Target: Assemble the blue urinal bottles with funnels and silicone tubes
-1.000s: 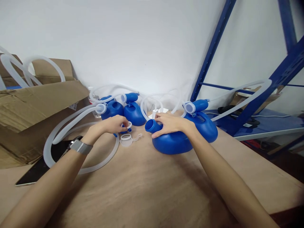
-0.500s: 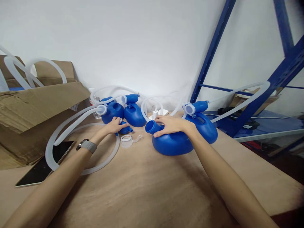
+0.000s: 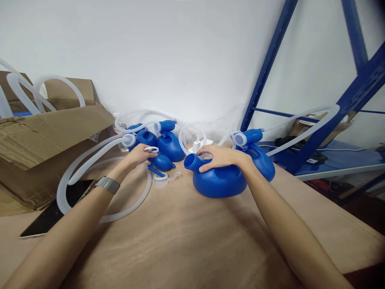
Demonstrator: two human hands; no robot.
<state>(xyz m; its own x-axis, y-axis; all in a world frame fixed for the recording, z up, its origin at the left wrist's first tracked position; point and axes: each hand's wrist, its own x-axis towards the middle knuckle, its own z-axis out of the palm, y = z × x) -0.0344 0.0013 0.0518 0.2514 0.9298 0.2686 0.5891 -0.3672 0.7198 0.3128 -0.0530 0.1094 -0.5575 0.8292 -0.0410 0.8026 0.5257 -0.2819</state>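
Between the fingers of my left hand (image 3: 140, 155) is a thin white ring (image 3: 152, 149), held above a small blue fitting (image 3: 163, 161) on the table. A clear cap with a strap (image 3: 161, 182) lies just in front of that fitting. My right hand (image 3: 219, 157) grips a blue jug (image 3: 221, 182) near its neck, thumb in front. The jug rests on the table, its open mouth (image 3: 192, 161) pointing left. A grey-banded watch is on my left wrist.
More blue jugs with hoses (image 3: 171, 146) stand along the wall, one (image 3: 261, 160) at right. An open cardboard box (image 3: 57, 140) and a dark tablet (image 3: 45, 216) are at left, beside a looped hose (image 3: 63, 192). Blue shelving (image 3: 339, 154) rises at right.
My left hand has lifted slightly and moved left with the white ring, away from the blue fitting, which now shows more fully. My right hand has stayed on the jug.
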